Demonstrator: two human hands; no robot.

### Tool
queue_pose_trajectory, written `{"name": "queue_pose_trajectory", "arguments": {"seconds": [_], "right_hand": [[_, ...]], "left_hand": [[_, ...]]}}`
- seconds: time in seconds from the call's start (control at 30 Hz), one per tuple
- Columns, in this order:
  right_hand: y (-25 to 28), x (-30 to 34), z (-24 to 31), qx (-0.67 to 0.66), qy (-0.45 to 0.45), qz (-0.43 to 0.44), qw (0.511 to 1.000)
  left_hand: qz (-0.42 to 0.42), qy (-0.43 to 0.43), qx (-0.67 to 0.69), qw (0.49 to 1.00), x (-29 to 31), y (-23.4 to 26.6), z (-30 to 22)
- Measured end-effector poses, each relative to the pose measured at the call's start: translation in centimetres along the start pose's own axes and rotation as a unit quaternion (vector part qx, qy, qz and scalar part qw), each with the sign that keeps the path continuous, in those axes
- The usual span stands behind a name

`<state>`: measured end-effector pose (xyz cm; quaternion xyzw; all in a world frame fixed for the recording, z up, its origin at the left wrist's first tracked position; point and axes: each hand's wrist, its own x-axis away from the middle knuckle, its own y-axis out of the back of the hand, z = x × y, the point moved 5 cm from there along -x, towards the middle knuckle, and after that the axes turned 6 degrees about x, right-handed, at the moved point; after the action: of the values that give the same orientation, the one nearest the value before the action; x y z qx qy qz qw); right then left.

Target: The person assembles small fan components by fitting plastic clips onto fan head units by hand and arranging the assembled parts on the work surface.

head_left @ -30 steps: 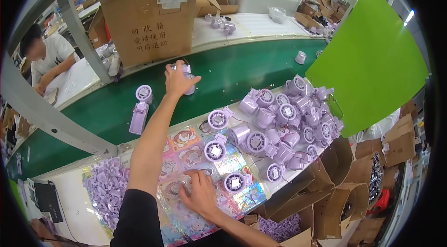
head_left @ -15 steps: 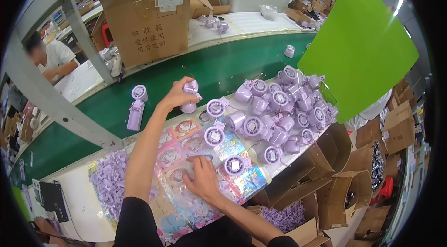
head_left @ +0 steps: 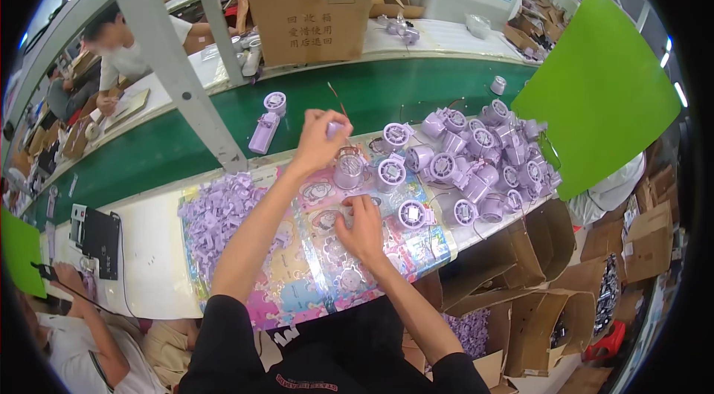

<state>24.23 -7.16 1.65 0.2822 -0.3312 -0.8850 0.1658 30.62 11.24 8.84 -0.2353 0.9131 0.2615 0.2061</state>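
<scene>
Left hand (head_left: 320, 144) pinched a small-looking lilac piece (head_left: 335, 129) between thumb and fingers, above the near edge of a smooth green belt (head_left: 416, 89); fingers hid most of its shape, and a thin wire (head_left: 338, 99) rose beside it. Right hand (head_left: 363, 229) rested on a glossy, cartoon-printed mat (head_left: 297, 291), its fingers bent and thumb apart, with nothing visible in its grasp. Just beyond its fingertips stood a cup-shaped lilac housing (head_left: 349, 171) of shiny hard plastic, its round grille facing up. To the right, three ringed housings (head_left: 391, 172) with pale square centres sat near a tumbled heap of rounded lilac housings (head_left: 483, 149) trailing fine wires. Left of the mat's middle spread a jagged pile of small lilac plastic parts (head_left: 230, 215). On the belt lay a lilac handheld fan (head_left: 266, 130), round head joined to a blocky handle.

Compared with half a second earlier, the view had turned, the cup-shaped housing had come to the mat, and the right hand had stayed on the printed surface
</scene>
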Motion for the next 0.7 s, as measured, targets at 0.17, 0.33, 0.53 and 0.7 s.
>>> {"name": "queue_pose_trajectory", "arguments": {"seconds": [0.17, 0.33, 0.53, 0.7], "right_hand": [[0.9, 0.0, 0.1, 0.025, 0.033, -0.026, 0.999], [0.8, 0.6, 3.0, 0.014, 0.152, 0.041, 0.987], [-2.7, 0.5, 5.4, -0.089, 0.155, 0.153, 0.972], [-4.6, 0.6, 7.6, -0.076, 0.221, 0.179, 0.956]], "left_hand": [[-0.061, 0.151, 0.356, 0.920, 5.4, 6.4, -4.7], [-0.051, 0.246, 0.566, 0.785, 19.6, 6.9, -7.0], [0.042, 0.298, 0.505, 0.809, 28.9, 6.4, -8.0], [-0.023, 0.267, 0.559, 0.784, 29.8, 6.6, -7.3]]}}
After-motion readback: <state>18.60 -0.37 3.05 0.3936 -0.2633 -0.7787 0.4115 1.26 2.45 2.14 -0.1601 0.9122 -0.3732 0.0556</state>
